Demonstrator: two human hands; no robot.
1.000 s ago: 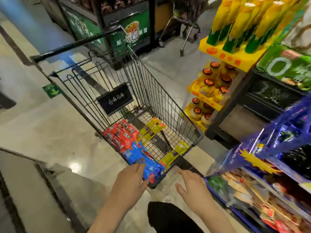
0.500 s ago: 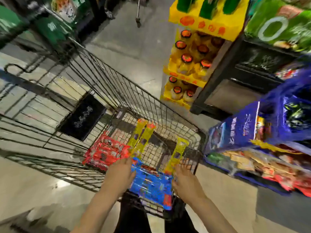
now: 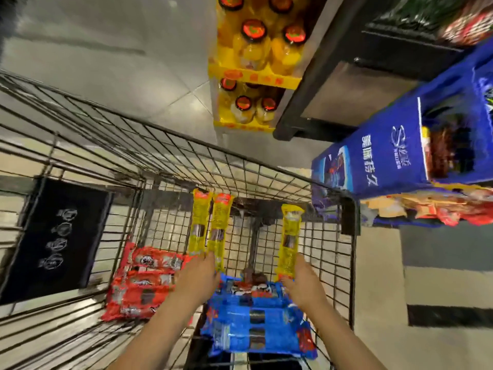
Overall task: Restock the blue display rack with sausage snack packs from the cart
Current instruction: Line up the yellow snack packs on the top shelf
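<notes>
Reaching into the cart, both hands: left hand touched paired yellow packs; right hand met a single yellow pack; grips unclear.

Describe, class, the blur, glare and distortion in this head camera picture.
Head view: wide-angle bending curves the cart wires; motion blur smears the blue display rack and the edges; pale ceiling-light glare streaks the floor; the yellow packs near centre stay fairly sharp.
</notes>
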